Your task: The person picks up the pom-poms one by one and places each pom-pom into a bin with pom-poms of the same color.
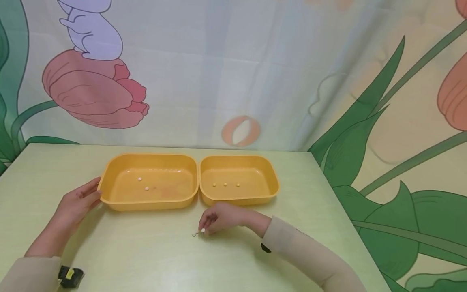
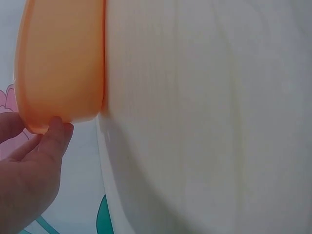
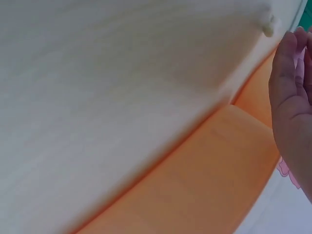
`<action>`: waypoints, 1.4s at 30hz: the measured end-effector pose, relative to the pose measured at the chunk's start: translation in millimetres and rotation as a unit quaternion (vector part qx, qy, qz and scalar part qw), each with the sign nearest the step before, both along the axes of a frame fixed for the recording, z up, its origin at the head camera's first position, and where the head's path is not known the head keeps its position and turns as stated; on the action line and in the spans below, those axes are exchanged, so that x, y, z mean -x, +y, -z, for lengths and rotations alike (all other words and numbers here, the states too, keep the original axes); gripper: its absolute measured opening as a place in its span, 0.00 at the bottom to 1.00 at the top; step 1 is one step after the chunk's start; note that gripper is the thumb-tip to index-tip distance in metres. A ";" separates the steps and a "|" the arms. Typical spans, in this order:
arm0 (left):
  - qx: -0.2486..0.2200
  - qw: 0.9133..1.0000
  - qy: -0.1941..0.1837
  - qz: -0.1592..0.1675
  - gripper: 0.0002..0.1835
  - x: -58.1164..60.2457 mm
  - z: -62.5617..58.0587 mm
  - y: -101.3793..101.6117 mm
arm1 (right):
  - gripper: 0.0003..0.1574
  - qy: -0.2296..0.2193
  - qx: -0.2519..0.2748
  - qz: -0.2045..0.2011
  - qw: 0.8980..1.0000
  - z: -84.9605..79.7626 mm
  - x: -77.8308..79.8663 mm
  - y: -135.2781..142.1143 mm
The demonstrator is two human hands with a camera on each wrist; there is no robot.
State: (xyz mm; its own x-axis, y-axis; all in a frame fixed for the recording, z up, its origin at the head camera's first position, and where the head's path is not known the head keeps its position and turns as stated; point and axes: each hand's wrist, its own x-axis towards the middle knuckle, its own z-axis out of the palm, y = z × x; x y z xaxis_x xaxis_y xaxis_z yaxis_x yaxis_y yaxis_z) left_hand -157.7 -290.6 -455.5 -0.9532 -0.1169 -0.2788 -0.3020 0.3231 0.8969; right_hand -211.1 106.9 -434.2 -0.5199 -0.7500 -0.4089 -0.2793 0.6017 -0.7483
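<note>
Beige sleeves enter from the bottom of the head view. Low in the centre, the right hand [image 1: 220,219] curls its fingertips [image 1: 203,228] down on the table [image 1: 153,251], pinching a small white bead [image 1: 202,230]; a second bead [image 1: 193,234] lies just left of it. At lower left, the left hand [image 1: 74,205] reaches forward with fingers relaxed and nearly straight, touching the left rim of the large tray [image 1: 149,202], gripping nothing. That tray holds two pale beads [image 1: 143,183]. Touching it on the right, the small tray [image 1: 238,198] holds three yellow beads [image 1: 225,184] in a row. Behind hangs a flowered curtain [image 1: 233,61].
</note>
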 end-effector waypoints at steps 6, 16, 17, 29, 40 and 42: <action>0.002 1.000 0.003 0.004 0.34 -0.3 0.9 -1.2 | 0.12 -0.017 0.015 0.020 1.000 -10.4 3.1 -1.0; -0.003 1.000 0.001 0.004 0.34 1.2 0.2 -1.1 | 0.12 -0.042 0.033 0.056 0.997 -22.5 10.4 -8.6; -0.003 1.000 -0.001 0.003 0.34 1.2 0.0 -0.9 | 0.12 -0.042 0.035 0.056 0.997 -24.6 11.6 -9.6; 0.000 1.000 -0.005 0.002 0.34 1.4 -1.4 0.8 | 0.16 -0.052 0.047 0.077 0.995 -61.5 33.2 -24.4; -0.005 1.000 -0.017 -0.003 0.34 -0.8 -3.7 -1.6 | 0.16 -0.037 0.035 0.057 0.997 -98.0 61.5 -50.1; -0.008 1.000 -0.017 -0.001 0.34 -0.8 -3.6 -1.7 | 0.15 -0.031 0.024 0.055 0.998 -103.0 67.1 -56.2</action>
State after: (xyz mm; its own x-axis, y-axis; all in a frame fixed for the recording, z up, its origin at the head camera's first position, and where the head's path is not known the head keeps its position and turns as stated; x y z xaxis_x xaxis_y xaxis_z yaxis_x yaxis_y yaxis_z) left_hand -156.9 -292.3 -451.9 -0.9427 -0.1144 -0.3134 -0.3336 0.3088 0.8907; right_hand -278.1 50.7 -331.2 -0.5756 -0.7090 -0.4075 -0.1660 0.5893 -0.7907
